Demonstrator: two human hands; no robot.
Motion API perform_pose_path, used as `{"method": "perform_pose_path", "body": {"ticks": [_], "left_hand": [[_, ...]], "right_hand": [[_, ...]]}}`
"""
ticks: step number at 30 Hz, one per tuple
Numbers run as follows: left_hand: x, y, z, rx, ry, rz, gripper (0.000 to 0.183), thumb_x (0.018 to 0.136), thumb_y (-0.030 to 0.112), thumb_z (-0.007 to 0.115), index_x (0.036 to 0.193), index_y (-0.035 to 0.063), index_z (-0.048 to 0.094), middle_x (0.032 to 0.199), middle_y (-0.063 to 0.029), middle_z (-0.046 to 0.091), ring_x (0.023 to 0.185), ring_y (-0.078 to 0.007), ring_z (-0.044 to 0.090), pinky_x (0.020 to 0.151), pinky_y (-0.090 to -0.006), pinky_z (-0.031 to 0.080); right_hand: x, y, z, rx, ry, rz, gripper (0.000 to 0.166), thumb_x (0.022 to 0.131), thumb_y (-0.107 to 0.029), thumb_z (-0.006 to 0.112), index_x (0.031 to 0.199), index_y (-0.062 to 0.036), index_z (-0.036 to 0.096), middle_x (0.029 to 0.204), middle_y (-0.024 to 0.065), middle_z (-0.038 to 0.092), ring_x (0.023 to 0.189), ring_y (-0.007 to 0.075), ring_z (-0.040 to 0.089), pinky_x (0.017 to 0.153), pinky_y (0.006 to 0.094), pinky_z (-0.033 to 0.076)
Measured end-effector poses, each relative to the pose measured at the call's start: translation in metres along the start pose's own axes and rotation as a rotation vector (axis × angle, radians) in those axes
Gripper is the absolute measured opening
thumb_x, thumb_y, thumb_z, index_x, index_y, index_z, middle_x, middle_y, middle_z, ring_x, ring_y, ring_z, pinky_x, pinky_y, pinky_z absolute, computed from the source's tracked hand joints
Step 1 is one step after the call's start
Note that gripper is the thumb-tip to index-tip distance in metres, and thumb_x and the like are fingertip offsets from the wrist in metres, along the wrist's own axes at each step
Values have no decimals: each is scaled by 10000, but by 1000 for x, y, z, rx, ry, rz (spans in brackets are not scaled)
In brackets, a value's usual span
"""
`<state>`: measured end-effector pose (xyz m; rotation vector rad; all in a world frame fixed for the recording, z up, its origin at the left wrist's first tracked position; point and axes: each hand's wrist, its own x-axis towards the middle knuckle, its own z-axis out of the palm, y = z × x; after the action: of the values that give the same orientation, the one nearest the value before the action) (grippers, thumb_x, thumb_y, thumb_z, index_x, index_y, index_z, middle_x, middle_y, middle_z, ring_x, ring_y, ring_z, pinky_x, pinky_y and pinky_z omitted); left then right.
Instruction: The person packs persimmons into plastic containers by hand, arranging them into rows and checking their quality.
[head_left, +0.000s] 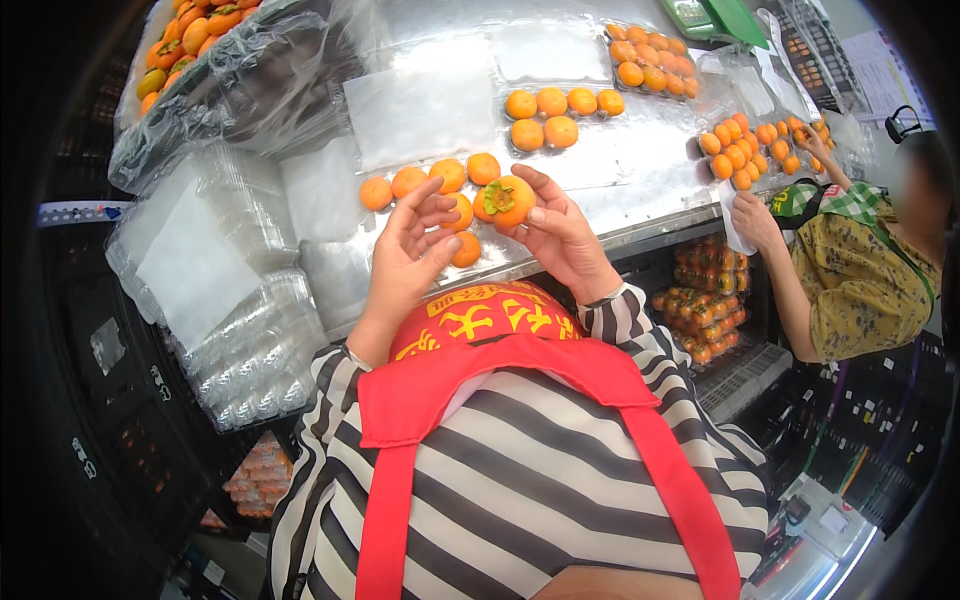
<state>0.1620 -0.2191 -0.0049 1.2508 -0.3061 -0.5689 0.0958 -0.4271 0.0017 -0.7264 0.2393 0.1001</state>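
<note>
Between thumb and fingers, my right hand (562, 232) holds an orange persimmon (508, 201) with its green calyx turned up. My left hand (416, 244) is beside it, palm inward, fingers apart and curled, with nothing in its grasp. Under both hands lies a clear plastic tray, and several persimmons (409, 182) sit in it, mostly along its far row. The hands hide part of this tray. Farther back and to the right, a second clear tray holds several persimmons (551, 102). A white sheet (420, 112) lies on the metal table (645, 135) behind the near tray.
Stacked clear plastic trays (247, 352) stand at my left, a white sheet on top. Beyond them is a plastic-lined crate of persimmons (196, 34). A filled tray (652, 60) and a green scale (712, 19) lie at the back. On the right, a co-worker (862, 262) handles persimmons.
</note>
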Motion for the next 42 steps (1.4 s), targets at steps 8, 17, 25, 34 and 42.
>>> {"method": "perform_pose_path", "body": {"ticks": [8,17,25,34,42], "left_hand": [[8,-6,-7,-89,-27,-97,448,899,32,642,1317,-18,490,1137,-107,605,1075,-180,607,969,-309,475],[9,-14,-22,-15,59,-121,394,935,106,620,1302,3,517,1094,-88,637,1029,-167,622,899,-308,494],[12,-22,-44,251,398,52,447,908,42,617,1334,2,490,1123,-97,623,1020,-131,591,860,-264,481],[10,-15,-65,384,606,5,480,913,50,620,1369,17,473,1162,-99,612,1081,-156,570,961,-295,431],[12,-35,-77,703,644,-13,579,826,72,672,1376,72,490,1270,-147,587,1195,-235,545,986,-371,434]], "right_hand": [[9,-4,-14,138,-2,-32,543,926,-193,607,1400,-47,387,1369,168,500,1207,288,559,1036,426,461],[17,-9,-65,548,140,37,449,979,-304,540,1320,-22,465,1300,198,550,1166,346,568,968,454,498],[27,-84,-116,-1048,586,-429,453,818,-104,726,1232,-1,575,1164,88,615,1045,186,617,820,291,518],[66,-94,-130,-1952,257,-597,507,708,-3,692,1200,-76,596,1117,133,596,1037,348,566,893,406,476],[76,-98,-139,-2024,104,-535,565,693,22,703,1235,-99,593,1092,120,606,994,344,577,856,422,480]]}}
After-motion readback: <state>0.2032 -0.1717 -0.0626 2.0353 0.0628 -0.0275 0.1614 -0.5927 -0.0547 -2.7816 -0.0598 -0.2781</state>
